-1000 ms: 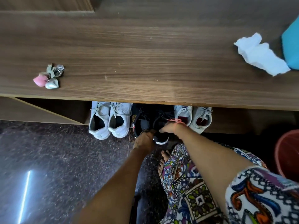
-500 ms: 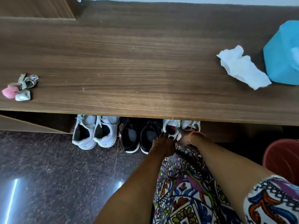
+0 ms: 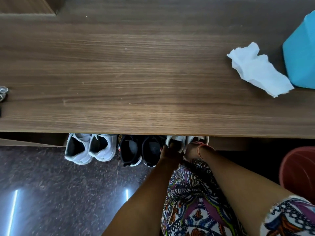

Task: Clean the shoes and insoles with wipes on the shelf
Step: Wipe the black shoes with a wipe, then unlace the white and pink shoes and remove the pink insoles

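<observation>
Head view: a person reached under the wooden shelf (image 3: 136,74), where shoes stood in a row above the dark floor. The left hand (image 3: 170,151) had its grip curled over the heel of a white shoe (image 3: 179,138), just beside a black pair (image 3: 141,149). The right hand (image 3: 191,149) was at the second white shoe (image 3: 201,138), its grip hidden and impossible to tell. A crumpled wipe (image 3: 255,68) lay on the shelf against a blue box (image 3: 301,55).
</observation>
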